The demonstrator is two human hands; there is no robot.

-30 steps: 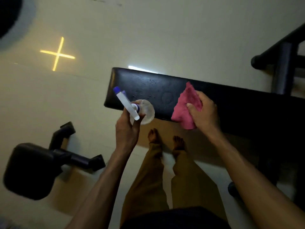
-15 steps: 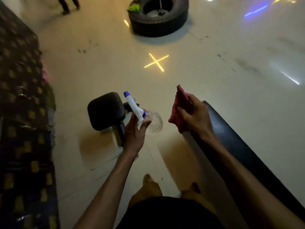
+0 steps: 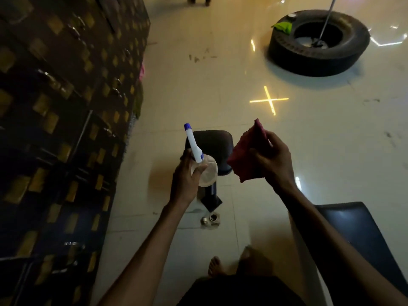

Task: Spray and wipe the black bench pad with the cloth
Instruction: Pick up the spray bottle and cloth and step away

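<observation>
My left hand (image 3: 186, 177) grips a clear spray bottle (image 3: 206, 171) with a white and blue nozzle that points up and away. A crumpled pink cloth (image 3: 245, 160) is held up in the air by my right hand (image 3: 273, 160). The long black bench pad (image 3: 362, 237) lies at the lower right, behind my right forearm, well below and behind both hands. A second, smaller black pad on a black post (image 3: 212, 146) stands on the floor straight ahead, directly beyond the bottle and cloth.
A dark wall of lockers with yellow squares (image 3: 61, 129) fills the left side. A big black tyre (image 3: 318, 43) with a pole and a green rag lies far right. Small metal fittings (image 3: 210, 219) sit on the floor by the post. My bare feet (image 3: 220, 266) stand on pale tiles.
My view has swung left, away from the long bench pad to the small pad on its post. The cloth has lifted off the bench pad. Both hands keep their grips.
</observation>
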